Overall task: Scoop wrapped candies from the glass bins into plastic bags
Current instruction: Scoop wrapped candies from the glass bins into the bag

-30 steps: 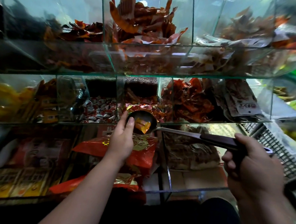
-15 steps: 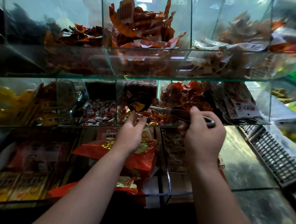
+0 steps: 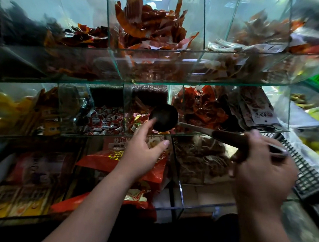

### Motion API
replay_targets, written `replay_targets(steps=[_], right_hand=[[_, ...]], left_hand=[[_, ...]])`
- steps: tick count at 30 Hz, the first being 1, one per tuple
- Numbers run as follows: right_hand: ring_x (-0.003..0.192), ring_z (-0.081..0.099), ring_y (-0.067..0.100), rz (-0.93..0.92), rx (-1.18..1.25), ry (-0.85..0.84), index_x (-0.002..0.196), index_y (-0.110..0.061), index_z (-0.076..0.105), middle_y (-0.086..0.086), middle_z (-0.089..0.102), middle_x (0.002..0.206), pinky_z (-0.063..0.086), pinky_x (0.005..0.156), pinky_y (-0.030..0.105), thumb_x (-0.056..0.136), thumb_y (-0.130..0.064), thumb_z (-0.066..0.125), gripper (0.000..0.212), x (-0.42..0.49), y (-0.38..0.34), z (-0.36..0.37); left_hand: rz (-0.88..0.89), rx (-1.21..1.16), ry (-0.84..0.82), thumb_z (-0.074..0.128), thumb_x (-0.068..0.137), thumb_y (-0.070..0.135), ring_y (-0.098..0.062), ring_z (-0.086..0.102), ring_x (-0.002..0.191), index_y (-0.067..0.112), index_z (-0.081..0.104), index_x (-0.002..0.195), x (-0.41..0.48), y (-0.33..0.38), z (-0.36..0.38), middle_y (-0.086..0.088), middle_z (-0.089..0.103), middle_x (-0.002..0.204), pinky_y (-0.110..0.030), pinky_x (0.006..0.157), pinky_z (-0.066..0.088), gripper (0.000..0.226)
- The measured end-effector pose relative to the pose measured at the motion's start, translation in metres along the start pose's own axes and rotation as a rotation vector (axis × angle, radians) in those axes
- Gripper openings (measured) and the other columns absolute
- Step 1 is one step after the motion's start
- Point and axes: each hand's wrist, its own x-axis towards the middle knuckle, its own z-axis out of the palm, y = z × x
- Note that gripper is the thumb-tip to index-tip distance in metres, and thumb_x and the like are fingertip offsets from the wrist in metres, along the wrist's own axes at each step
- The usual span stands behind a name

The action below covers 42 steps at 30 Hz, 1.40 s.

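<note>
My right hand [image 3: 260, 168] grips the dark handle of a long metal ladle [image 3: 164, 117]. The ladle's round bowl hangs in front of the middle glass bin [image 3: 145, 133], which holds red and gold wrapped candies [image 3: 138, 121]. The bowl looks dark; I cannot tell what is in it. My left hand [image 3: 144, 149] is just below and left of the bowl, fingers spread and relaxed, one fingertip near the bowl's rim, holding nothing. No plastic bag is in sight.
Glass bins stand in tiers: red-wrapped snacks [image 3: 151, 21] above, white and red candies [image 3: 106, 121] to the left, red packets [image 3: 202, 108] to the right. Red bags [image 3: 122, 161] lie in the lower bin. A black wire basket [image 3: 304, 178] sits at the right.
The ladle went into the middle bin and has drawn back to the right. The orange candy seen in its bowl earlier is no longer visible. My left hand has opened out below the bowl.
</note>
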Motion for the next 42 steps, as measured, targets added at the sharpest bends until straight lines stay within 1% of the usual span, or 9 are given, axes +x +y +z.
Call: replay_targets(steps=[5,10,16,21,26,30,33,38,42], right_hand=[[0.029,0.04,0.01,0.237,0.198,-0.007,0.059,-0.022,0.065,-0.003,0.049,0.042,0.028,0.034,0.013,0.088,-0.031,0.063,0.031,0.004,-0.014,-0.019],[0.03,0.037,0.01,0.329,0.29,-0.143,0.061,-0.021,0.061,-0.002,0.045,0.042,0.031,0.036,0.012,0.09,-0.026,0.058,0.03,-0.009,-0.008,-0.015],[0.029,0.035,0.012,0.321,0.327,-0.186,0.062,-0.02,0.061,0.0,0.049,0.048,0.032,0.038,0.014,0.085,-0.025,0.059,0.023,-0.01,-0.003,-0.019],[0.032,0.041,0.018,0.385,0.112,-0.318,0.073,-0.017,0.063,0.006,0.05,0.046,0.033,0.037,0.018,0.082,-0.05,0.066,0.034,-0.011,0.0,-0.013],[0.035,0.053,0.018,0.581,0.102,-0.347,0.078,-0.009,0.059,0.011,0.061,0.051,0.047,0.039,0.028,0.1,-0.007,0.053,0.022,-0.009,0.009,-0.008],[0.033,0.047,0.017,0.584,0.158,-0.254,0.076,-0.013,0.055,0.011,0.057,0.047,0.043,0.035,0.027,0.096,0.0,0.047,0.025,0.006,0.011,-0.027],[0.032,0.043,0.019,0.569,0.138,-0.218,0.069,-0.015,0.051,0.014,0.054,0.047,0.04,0.035,0.025,0.093,0.0,0.048,0.028,0.014,0.014,-0.042],[0.034,0.044,0.02,0.565,0.039,-0.254,0.066,-0.017,0.05,0.015,0.056,0.05,0.039,0.039,0.026,0.092,-0.001,0.051,0.031,0.007,0.029,-0.035],[0.035,0.045,0.021,0.553,0.02,-0.278,0.064,-0.019,0.051,0.015,0.058,0.05,0.04,0.038,0.026,0.092,-0.003,0.052,0.033,0.0,0.037,-0.03]], left_hand=[[0.187,0.343,0.01,0.07,0.09,0.042,-0.01,0.01,0.149,0.066,0.024,0.144,-0.013,0.007,0.006,0.026,0.011,0.157,-0.036,0.11,0.02,0.075],[0.262,0.208,0.222,0.064,0.098,0.021,-0.01,0.055,0.119,0.02,0.072,0.124,-0.021,0.002,0.014,0.007,0.063,0.12,-0.039,0.103,0.049,0.027],[0.311,0.38,0.13,0.073,0.09,0.016,-0.008,0.051,0.124,0.022,0.064,0.134,-0.024,-0.003,0.01,0.009,0.062,0.127,-0.028,0.108,0.041,0.045],[0.41,0.378,0.304,0.07,0.092,0.009,-0.015,0.063,0.102,0.01,0.076,0.112,-0.027,0.002,0.031,0.0,0.073,0.104,-0.031,0.092,0.051,0.02],[0.434,0.377,0.26,0.072,0.091,0.01,-0.016,0.062,0.1,0.008,0.076,0.11,-0.038,0.002,0.054,-0.002,0.071,0.102,-0.033,0.091,0.051,0.02],[0.574,0.38,0.369,0.069,0.086,0.012,-0.015,0.052,0.095,0.01,0.07,0.096,-0.054,-0.025,0.045,0.0,0.057,0.098,-0.025,0.087,0.044,0.01],[0.3,0.61,0.162,0.064,0.082,0.031,-0.015,0.044,0.088,0.024,0.049,0.082,-0.054,-0.049,0.042,0.009,0.046,0.09,-0.034,0.083,0.047,0.016],[-0.209,1.039,-0.271,0.046,0.074,0.086,-0.028,0.034,0.126,0.026,0.041,0.137,-0.017,-0.074,0.059,-0.005,0.041,0.134,-0.047,0.108,0.028,0.087],[-0.148,1.21,-0.337,0.063,0.076,0.053,-0.03,0.037,0.126,0.021,0.038,0.145,0.002,-0.086,0.066,-0.008,0.043,0.136,-0.044,0.103,0.033,0.081]])
